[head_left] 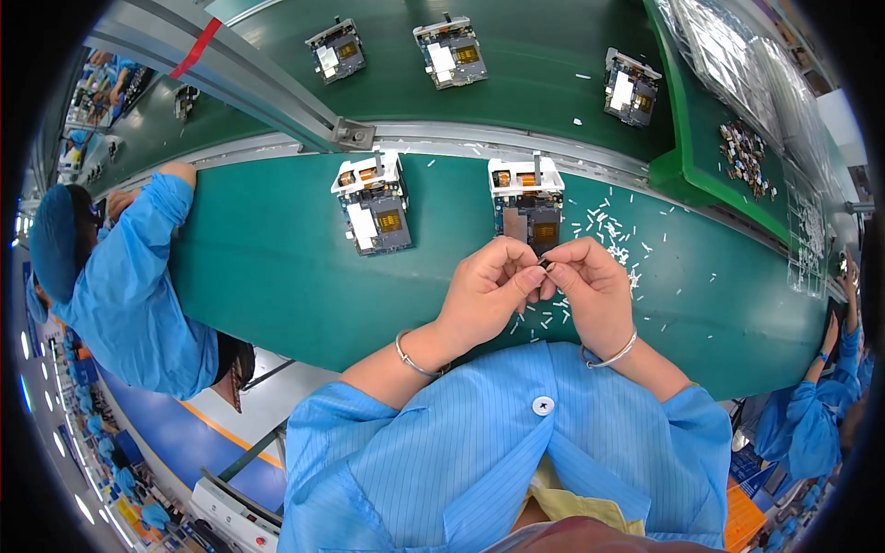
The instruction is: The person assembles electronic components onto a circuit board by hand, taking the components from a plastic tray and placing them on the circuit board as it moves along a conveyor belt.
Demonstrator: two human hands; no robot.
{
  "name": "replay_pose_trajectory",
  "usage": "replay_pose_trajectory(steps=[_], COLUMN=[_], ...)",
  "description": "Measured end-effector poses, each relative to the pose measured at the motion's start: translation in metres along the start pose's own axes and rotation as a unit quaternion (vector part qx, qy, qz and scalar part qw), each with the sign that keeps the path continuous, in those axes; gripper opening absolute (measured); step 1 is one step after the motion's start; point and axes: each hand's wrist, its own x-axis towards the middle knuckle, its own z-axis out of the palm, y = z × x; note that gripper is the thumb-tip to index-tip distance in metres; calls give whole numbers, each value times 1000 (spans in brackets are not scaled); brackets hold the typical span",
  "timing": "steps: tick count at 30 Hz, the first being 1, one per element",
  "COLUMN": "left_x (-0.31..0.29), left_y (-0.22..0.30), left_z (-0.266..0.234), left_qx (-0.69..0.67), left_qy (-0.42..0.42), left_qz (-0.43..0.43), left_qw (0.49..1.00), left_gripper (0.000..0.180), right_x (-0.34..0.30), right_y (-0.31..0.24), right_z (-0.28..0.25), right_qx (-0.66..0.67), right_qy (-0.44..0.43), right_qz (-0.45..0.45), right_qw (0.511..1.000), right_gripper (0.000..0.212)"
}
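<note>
My left hand [493, 290] and my right hand [593, 290] meet over the green bench, fingertips pinched together. Between them is a small dark part [544, 264], too small to name and mostly covered by fingers. Just beyond my fingertips lies a circuit board assembly [546, 207] with a white plastic frame and copper-coloured coils at its far end; my hands hide its near edge. To the left, apart from my hands, rests a similar board assembly [376, 207] with a white patch on it. Small white strips [610, 235] are scattered beside and under my right hand.
Behind a metal rail [442, 140], a green belt carries several more board assemblies [450, 53]. A metal post [249, 78] slants across the upper left. At right stands a green-edged shelf [678, 175] with small parts [747, 157] and clear trays [807, 235]. A co-worker [138, 286] sits at left.
</note>
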Motion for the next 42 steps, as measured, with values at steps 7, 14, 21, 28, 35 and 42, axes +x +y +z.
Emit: replay_pose_trajectory(steps=[7, 14, 21, 28, 35, 42], left_x=[0, 1, -1, 1, -3, -7], left_y=[-9, -3, -8, 9, 3, 7], left_z=[10, 7, -1, -2, -3, 5], left_qx=[-44, -124, -85, -241, -248, 154], left_qy=[42, 18, 43, 24, -87, 8], left_qz=[106, 11, -22, -110, -186, 56], left_qw=[992, 992, 995, 964, 947, 986], left_gripper=[8, 11, 7, 18, 15, 5], right_x=[0, -3, -7, -16, -18, -6], right_y=[0, -6, 3, 3, -4, -13], right_z=[7, 8, -2, -11, -19, -19], right_qx=[32, -58, -5, -118, -306, -341], right_qy=[6, 9, -21, 37, -31, -1], right_qz=[-52, -72, -47, -221, -262, -234], right_qw=[998, 996, 999, 967, 915, 911], right_gripper=[6, 7, 9, 14, 21, 22])
